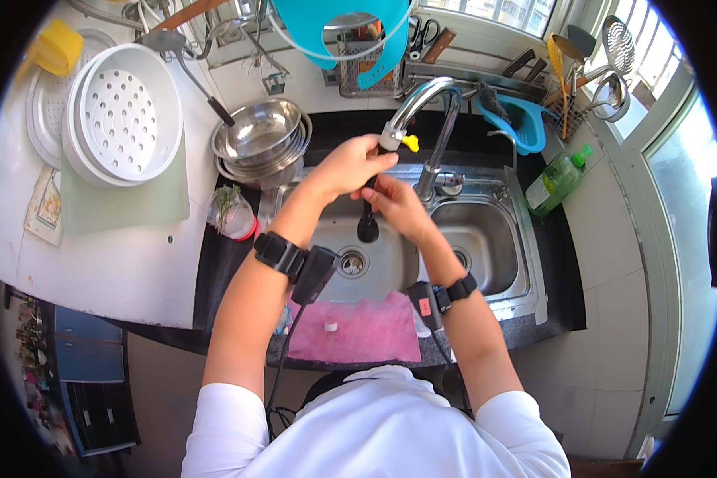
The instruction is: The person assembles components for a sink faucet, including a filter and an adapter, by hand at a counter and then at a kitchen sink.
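A chrome faucet (pixel 434 119) arches over the double sink, with a grey collar and a small yellow lever (pixel 410 143) at its spout end. Below the collar hangs a black faucet extension hose (pixel 367 228) with a round black head over the left basin. My left hand (pixel 349 166) is closed around its upper part, just under the collar. Lower down, my right hand (pixel 397 205) pinches the same hose with the fingertips. The fingers partly hide the hose's middle.
Nested steel bowls (pixel 256 134) and a jar of herbs (pixel 233 213) stand left of the sink (pixel 382 279). A green soap bottle (pixel 555 182) leans at the right. A pink cloth (pixel 358 331) with a small white piece lies along the front edge. Blue plastic hangs above.
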Action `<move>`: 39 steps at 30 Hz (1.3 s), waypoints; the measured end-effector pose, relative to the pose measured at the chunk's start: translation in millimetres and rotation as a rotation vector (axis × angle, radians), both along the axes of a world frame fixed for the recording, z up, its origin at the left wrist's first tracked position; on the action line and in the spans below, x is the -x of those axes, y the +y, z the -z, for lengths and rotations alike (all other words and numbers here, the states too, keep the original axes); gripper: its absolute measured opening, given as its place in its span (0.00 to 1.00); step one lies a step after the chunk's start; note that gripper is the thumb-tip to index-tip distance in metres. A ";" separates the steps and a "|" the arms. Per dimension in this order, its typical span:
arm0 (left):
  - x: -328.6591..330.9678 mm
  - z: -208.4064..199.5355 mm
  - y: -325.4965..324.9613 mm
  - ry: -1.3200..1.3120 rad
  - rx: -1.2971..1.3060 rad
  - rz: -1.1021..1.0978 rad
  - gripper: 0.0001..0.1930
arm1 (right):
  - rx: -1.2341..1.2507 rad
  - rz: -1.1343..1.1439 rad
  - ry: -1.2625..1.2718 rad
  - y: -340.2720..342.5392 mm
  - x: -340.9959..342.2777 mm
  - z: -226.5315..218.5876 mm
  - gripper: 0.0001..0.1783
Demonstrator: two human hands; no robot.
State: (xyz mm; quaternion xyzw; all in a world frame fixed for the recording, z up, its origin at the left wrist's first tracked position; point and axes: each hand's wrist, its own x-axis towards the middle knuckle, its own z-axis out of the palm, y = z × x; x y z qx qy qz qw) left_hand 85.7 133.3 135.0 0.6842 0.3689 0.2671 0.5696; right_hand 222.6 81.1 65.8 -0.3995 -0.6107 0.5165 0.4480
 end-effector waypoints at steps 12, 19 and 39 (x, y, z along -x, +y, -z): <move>-24.1 12.3 -5.2 0.062 -0.329 -0.474 0.25 | -0.090 0.183 -0.100 4.8 13.7 10.9 0.14; 10.5 -6.1 -1.3 0.007 0.022 -0.008 0.11 | 0.090 -0.168 0.014 8.9 -4.2 -8.6 0.10; -9.8 -9.3 -13.6 -0.033 -0.123 -0.316 0.22 | -0.008 -0.032 -0.147 2.3 -3.3 0.5 0.11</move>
